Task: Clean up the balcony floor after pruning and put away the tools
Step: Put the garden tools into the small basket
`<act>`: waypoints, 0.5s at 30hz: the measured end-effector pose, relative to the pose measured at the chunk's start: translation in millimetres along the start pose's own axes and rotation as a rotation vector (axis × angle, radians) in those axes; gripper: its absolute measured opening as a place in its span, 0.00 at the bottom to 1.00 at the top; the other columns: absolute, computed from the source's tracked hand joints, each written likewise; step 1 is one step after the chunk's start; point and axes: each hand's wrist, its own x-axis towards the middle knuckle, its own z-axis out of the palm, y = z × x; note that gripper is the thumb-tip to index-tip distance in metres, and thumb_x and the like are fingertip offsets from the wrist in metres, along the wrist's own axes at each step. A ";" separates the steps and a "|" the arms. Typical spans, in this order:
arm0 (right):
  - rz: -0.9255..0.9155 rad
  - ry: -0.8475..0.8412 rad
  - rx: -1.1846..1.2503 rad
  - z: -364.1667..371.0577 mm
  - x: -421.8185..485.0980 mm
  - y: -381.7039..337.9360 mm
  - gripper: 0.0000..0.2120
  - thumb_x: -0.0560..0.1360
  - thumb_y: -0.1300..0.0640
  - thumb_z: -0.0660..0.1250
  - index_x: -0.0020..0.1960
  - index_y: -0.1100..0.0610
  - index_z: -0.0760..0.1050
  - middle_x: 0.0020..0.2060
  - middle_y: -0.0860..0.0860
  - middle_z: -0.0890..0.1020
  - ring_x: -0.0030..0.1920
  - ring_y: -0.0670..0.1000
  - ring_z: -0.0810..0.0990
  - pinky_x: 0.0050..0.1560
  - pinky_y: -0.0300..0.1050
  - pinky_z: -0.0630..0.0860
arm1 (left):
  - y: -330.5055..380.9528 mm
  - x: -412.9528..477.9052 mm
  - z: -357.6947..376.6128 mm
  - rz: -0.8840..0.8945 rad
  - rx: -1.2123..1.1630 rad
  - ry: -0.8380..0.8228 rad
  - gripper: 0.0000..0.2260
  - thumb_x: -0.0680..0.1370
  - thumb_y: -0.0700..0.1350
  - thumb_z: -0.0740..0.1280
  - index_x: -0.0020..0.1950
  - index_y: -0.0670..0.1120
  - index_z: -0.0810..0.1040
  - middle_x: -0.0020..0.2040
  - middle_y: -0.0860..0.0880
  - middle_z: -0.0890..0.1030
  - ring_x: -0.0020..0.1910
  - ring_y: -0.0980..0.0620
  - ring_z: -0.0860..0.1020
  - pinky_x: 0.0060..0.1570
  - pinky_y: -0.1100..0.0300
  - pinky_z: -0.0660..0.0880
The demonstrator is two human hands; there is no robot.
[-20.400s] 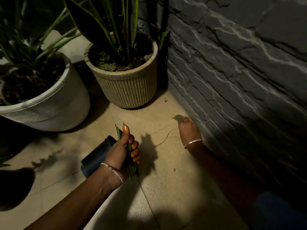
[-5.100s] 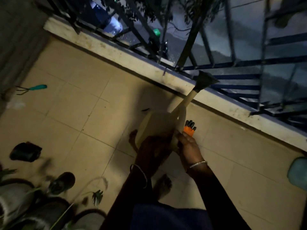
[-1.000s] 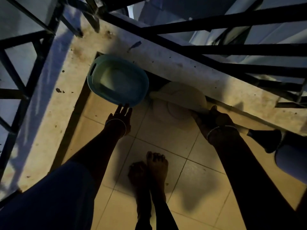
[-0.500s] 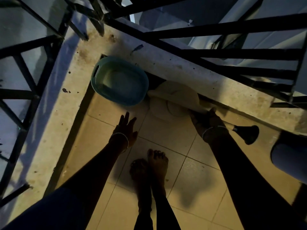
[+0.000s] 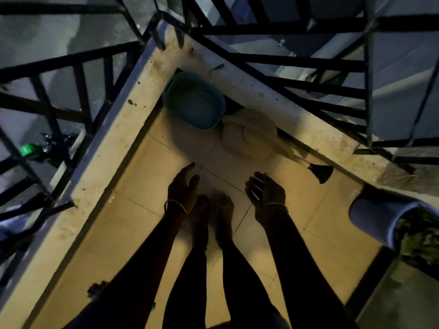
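A beige dustpan point(image 5: 249, 136) leans against the low ledge in the balcony corner, with its brush handle point(image 5: 319, 172) sticking out to the right along the ledge. A teal plastic basin point(image 5: 193, 103) sits in the corner to its left. My left hand point(image 5: 183, 188) hangs over the tiled floor, fingers relaxed, holding nothing. My right hand point(image 5: 264, 191) is palm up with loosely curled fingers, also empty, a little short of the dustpan. Both hands are apart from the tools.
A stained concrete ledge point(image 5: 114, 143) with black metal railing point(image 5: 297, 62) bounds the corner on two sides. A pale plant pot point(image 5: 373, 214) stands at the right by the ledge. My bare feet point(image 5: 211, 214) stand on the beige tiled floor point(image 5: 133, 233) between my arms.
My right hand has let go of the dustpan and drawn back. My left hand has also pulled away from the basin. The dustpan and brush now rest against the ledge.
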 end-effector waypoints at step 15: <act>-0.161 -0.279 -0.613 -35.6 -105.6 120.2 0.11 0.82 0.57 0.59 0.50 0.61 0.78 0.40 0.56 0.82 0.39 0.53 0.80 0.43 0.48 0.78 | -130.8 -213.4 -15.1 -0.228 -0.554 0.645 0.13 0.80 0.31 0.59 0.58 0.41 0.79 0.58 0.44 0.81 0.59 0.47 0.79 0.63 0.53 0.73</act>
